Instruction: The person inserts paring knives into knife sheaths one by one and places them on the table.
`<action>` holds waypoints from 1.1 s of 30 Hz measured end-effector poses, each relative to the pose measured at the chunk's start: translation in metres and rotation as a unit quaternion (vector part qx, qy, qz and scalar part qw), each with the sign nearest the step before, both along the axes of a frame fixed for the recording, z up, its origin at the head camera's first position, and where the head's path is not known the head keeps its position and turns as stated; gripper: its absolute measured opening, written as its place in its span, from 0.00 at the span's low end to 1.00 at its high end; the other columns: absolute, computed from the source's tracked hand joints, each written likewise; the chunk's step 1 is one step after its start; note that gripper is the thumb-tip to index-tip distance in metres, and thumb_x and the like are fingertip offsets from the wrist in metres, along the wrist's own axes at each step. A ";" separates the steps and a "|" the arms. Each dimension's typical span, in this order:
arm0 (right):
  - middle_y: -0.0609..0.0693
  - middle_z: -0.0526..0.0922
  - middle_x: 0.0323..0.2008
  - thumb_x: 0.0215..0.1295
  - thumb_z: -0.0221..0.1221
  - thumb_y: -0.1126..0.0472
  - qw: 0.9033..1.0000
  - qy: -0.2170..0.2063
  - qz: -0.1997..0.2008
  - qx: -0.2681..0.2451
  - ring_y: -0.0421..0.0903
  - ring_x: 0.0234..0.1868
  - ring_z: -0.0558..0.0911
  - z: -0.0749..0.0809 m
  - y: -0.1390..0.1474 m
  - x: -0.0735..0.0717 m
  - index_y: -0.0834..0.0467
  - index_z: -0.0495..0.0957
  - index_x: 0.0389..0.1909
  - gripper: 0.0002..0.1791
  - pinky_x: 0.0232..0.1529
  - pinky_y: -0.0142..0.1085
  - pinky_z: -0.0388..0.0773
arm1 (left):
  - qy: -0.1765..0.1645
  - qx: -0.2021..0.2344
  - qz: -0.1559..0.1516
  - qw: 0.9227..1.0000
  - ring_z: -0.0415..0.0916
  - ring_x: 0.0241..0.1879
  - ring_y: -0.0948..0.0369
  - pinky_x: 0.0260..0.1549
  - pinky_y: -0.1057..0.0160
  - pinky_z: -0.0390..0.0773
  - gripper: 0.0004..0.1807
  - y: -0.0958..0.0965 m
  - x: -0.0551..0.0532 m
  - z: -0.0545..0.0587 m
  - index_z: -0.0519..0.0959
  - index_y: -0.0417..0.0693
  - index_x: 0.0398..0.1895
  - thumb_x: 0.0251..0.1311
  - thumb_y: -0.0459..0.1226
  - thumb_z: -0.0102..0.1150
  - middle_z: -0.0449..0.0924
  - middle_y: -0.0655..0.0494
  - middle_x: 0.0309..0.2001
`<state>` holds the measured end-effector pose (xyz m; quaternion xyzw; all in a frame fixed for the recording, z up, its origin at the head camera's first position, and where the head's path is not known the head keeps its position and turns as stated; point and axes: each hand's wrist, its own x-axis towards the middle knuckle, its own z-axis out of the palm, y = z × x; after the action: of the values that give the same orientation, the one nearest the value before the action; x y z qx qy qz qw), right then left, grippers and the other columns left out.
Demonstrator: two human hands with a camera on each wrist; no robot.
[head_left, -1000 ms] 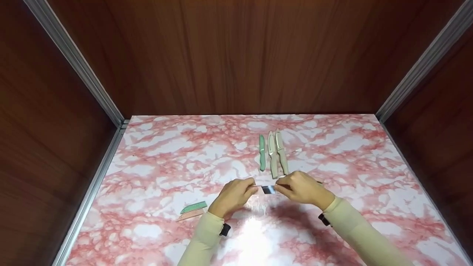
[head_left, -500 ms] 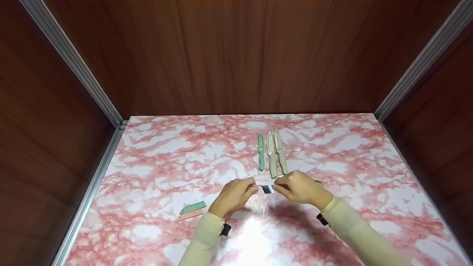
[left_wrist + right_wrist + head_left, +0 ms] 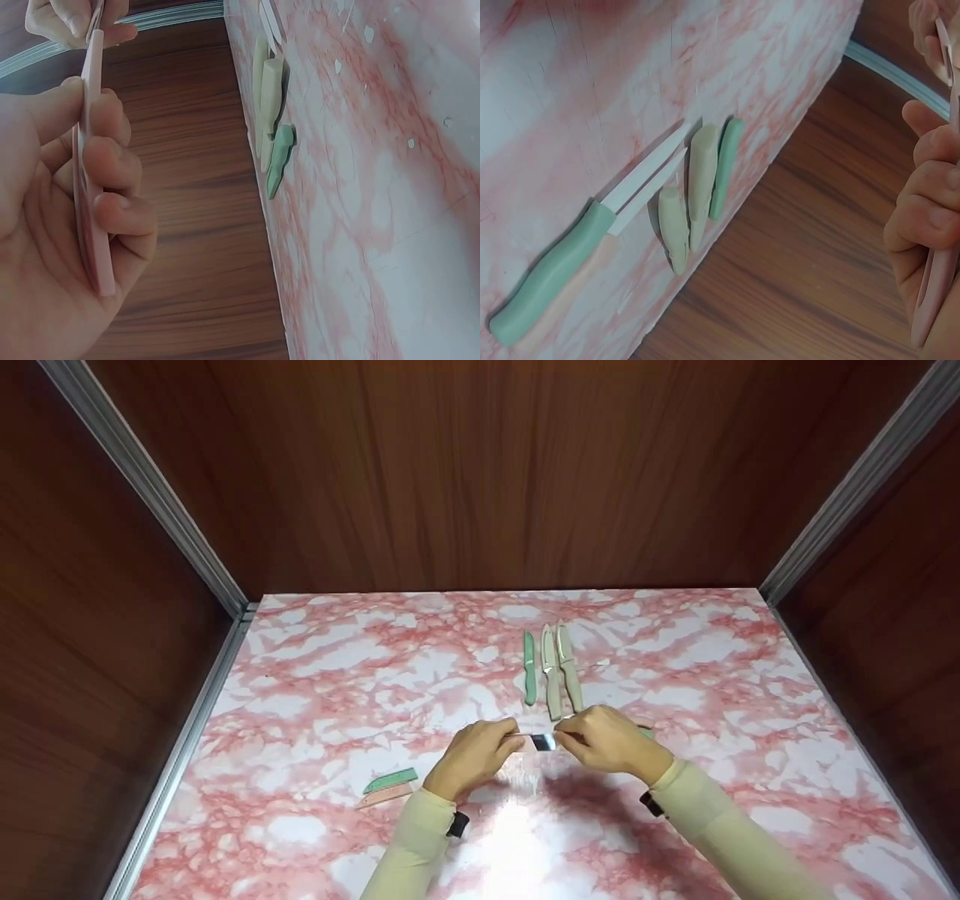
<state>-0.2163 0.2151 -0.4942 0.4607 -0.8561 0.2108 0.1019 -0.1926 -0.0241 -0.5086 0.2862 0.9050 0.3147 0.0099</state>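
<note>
Between my two hands in the head view shows a short stretch of shiny knife blade (image 3: 543, 742). My left hand (image 3: 471, 759) grips a flat pink blade sheath (image 3: 96, 180), its fingers curled round it in the left wrist view. My right hand (image 3: 611, 741) grips a pink knife handle (image 3: 934, 296), mostly covered by the fingers. The blade runs from the right hand to the sheath's end, both level above the table. Below the right hand lie a green-handled knife (image 3: 551, 274) and a pink-handled knife (image 3: 574, 289), both with bare blades.
Ahead on the marbled table (image 3: 337, 660) lie a sheathed green knife (image 3: 530, 669) and two sheathed beige knives (image 3: 551, 671), side by side. A green sheath (image 3: 390, 781) and a pink sheath (image 3: 385, 795) lie left of my left hand. Brown wood-grain panels (image 3: 465, 472) stand around the table.
The right hand has edged slightly left toward the left hand, and a little less blade shows between them. Both hands keep their grip.
</note>
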 end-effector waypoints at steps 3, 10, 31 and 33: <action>0.36 0.55 0.13 0.64 0.55 0.64 1.000 0.005 0.004 -0.001 0.30 0.14 0.55 0.001 -0.001 0.000 0.48 0.61 0.14 0.21 0.16 0.26 0.53 | 0.002 0.000 0.001 1.000 0.61 0.20 0.67 0.21 0.67 0.62 0.11 0.001 -0.001 0.000 0.71 0.54 0.29 0.68 0.47 0.49 0.62 0.66 0.19; 0.36 0.54 0.13 0.64 0.53 0.65 1.000 0.016 0.009 -0.005 0.30 0.14 0.53 0.002 -0.003 -0.001 0.48 0.60 0.14 0.21 0.15 0.25 0.52 | 0.006 0.004 0.001 1.000 0.60 0.20 0.67 0.21 0.67 0.61 0.12 0.002 -0.001 0.001 0.70 0.54 0.28 0.68 0.47 0.50 0.61 0.65 0.19; 0.36 0.56 0.13 0.63 0.57 0.65 1.000 0.007 0.002 0.005 0.30 0.14 0.56 0.002 -0.009 0.000 0.47 0.62 0.15 0.20 0.16 0.27 0.55 | 0.011 0.005 0.000 1.000 0.61 0.20 0.67 0.21 0.66 0.62 0.11 0.006 0.000 0.001 0.72 0.53 0.29 0.68 0.45 0.50 0.62 0.66 0.19; 0.36 0.57 0.13 0.63 0.57 0.64 1.000 0.007 0.001 0.006 0.30 0.14 0.56 0.002 -0.010 0.000 0.47 0.62 0.15 0.20 0.16 0.27 0.55 | 0.012 0.004 0.001 1.000 0.61 0.20 0.67 0.21 0.66 0.62 0.10 0.006 -0.001 0.001 0.71 0.54 0.29 0.68 0.45 0.50 0.62 0.66 0.19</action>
<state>-0.2162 0.2050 -0.4919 0.4639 -0.8561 0.2024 0.1047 -0.1933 -0.0179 -0.5079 0.2890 0.9040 0.3151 -0.0029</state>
